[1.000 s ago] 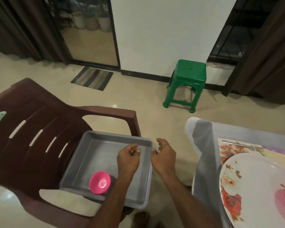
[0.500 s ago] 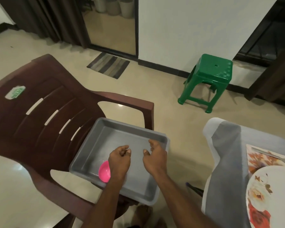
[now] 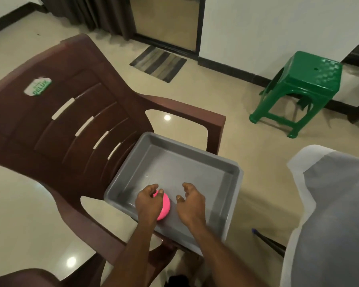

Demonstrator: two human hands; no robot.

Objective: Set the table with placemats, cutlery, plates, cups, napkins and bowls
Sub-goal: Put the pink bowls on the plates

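Now | grey tray [image 3: 195,162]: pink bowl [image 3: 164,207] inside | left hand [image 3: 148,201] fingers curled on bowl | right hand [image 3: 190,204] loose

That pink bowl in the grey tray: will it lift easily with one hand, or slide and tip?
The pink bowl looks like small thin plastic, so probably light and rigid. The left hand already curls over its rim, covering much of it, so one hand likely suffices. The grey tray floor looks smooth and glossy, so the bowl may skid if nudged sideways rather than lifted.
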